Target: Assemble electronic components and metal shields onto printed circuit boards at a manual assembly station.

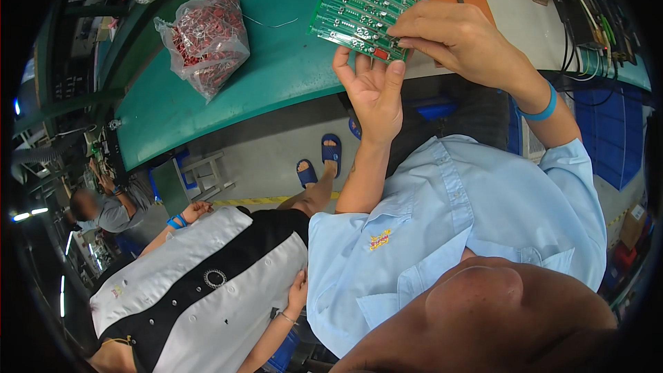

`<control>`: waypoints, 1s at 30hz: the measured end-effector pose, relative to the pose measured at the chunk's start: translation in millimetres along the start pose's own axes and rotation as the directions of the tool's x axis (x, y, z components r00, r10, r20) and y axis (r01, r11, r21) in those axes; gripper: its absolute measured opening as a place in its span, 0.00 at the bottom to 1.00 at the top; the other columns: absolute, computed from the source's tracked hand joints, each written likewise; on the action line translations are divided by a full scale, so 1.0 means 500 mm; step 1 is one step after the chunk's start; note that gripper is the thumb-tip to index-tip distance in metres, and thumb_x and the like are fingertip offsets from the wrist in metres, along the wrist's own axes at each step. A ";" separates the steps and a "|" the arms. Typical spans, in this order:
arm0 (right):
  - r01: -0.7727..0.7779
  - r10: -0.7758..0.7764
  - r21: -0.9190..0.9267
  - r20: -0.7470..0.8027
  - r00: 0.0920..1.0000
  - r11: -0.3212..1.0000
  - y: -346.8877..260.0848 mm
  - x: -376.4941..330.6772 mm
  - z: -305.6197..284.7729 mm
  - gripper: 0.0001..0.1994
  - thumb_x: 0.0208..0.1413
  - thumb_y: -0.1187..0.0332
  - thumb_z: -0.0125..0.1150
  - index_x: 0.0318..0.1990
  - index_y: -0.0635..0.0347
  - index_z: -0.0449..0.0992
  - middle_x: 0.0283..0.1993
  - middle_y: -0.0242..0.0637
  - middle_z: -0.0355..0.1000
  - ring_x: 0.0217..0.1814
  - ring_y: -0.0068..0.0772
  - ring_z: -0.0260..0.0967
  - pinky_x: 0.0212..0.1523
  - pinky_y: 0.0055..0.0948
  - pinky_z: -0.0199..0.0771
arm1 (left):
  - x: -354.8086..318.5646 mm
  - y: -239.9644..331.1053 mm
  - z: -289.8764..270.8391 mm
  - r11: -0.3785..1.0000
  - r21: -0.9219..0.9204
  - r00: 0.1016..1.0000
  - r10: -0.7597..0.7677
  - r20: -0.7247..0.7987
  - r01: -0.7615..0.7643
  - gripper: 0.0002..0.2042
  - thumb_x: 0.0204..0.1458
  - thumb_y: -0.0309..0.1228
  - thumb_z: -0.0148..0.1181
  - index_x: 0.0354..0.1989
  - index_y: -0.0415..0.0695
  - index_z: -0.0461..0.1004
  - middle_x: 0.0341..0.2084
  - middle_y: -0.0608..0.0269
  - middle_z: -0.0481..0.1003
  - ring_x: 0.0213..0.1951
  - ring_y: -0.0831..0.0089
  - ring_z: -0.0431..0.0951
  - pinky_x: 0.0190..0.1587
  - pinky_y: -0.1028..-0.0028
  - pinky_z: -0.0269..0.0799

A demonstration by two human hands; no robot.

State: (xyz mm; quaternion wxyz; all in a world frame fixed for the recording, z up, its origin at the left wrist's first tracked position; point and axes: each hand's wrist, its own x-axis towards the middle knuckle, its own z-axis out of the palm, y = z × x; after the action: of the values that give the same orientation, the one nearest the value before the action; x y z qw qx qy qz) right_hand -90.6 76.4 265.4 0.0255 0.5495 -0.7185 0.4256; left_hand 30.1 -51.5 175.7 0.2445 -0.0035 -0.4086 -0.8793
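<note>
Board is resting in my gripping left hand. My right hand is seemingly adjusting it, grip unclear; next is likely needing steadiness.

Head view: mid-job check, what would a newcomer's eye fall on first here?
Probably the green rectangular circuit board at top centre, with the person's left hand gripping its lower edge and the right hand close to its lower right corner. Next, the clear plastic bag of red parts on the green worktop at upper left, then the light-blue short-sleeved shirt at lower right.
</note>
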 end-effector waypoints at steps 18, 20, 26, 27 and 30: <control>0.031 -0.030 -0.036 0.052 0.998 0.999 0.006 0.023 0.012 0.11 0.51 0.80 0.68 0.44 0.67 0.82 0.42 0.39 0.80 0.34 0.36 0.75 0.35 0.31 0.76 | 0.011 0.006 -0.016 0.999 0.033 1.000 -0.005 0.014 0.005 0.38 0.61 0.15 0.56 0.72 0.55 0.41 0.64 0.50 0.62 0.62 0.62 0.68 0.66 0.49 0.67; 0.031 -0.029 -0.036 0.047 0.998 0.999 0.009 0.027 0.019 0.11 0.51 0.80 0.68 0.44 0.67 0.82 0.42 0.39 0.80 0.34 0.35 0.75 0.35 0.31 0.76 | 0.016 0.007 -0.025 0.999 0.032 1.000 -0.007 0.020 0.006 0.38 0.61 0.15 0.56 0.72 0.55 0.41 0.64 0.50 0.62 0.62 0.62 0.68 0.66 0.49 0.67; 0.029 -0.027 -0.038 0.052 0.998 0.999 -0.011 0.003 -0.017 0.11 0.52 0.80 0.68 0.44 0.67 0.82 0.41 0.39 0.80 0.33 0.35 0.75 0.34 0.31 0.75 | -0.007 0.005 0.015 1.000 0.023 1.000 -0.015 0.025 0.014 0.38 0.61 0.15 0.56 0.72 0.55 0.41 0.64 0.50 0.62 0.62 0.62 0.68 0.66 0.49 0.67; 0.030 -0.028 -0.040 0.062 0.998 0.999 -0.018 -0.004 -0.029 0.11 0.52 0.79 0.68 0.43 0.67 0.82 0.40 0.39 0.80 0.33 0.35 0.75 0.34 0.31 0.75 | -0.016 0.004 0.029 1.000 0.020 1.000 -0.016 0.022 0.015 0.38 0.61 0.15 0.56 0.72 0.55 0.41 0.64 0.50 0.62 0.62 0.62 0.68 0.66 0.49 0.67; 0.034 -0.030 -0.057 0.069 0.997 0.998 -0.034 -0.013 -0.052 0.10 0.52 0.79 0.68 0.43 0.67 0.82 0.39 0.39 0.79 0.32 0.35 0.74 0.34 0.31 0.74 | -0.025 0.004 0.053 1.000 0.025 0.999 -0.014 0.032 0.014 0.38 0.61 0.15 0.56 0.72 0.55 0.41 0.64 0.50 0.62 0.62 0.63 0.68 0.66 0.49 0.68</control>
State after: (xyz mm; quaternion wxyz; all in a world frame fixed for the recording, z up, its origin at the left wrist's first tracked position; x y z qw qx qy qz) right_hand -85.5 97.3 288.6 0.0237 0.5741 -0.7223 0.3849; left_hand 36.9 -28.1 192.4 0.2319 -0.0115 -0.4234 -0.8757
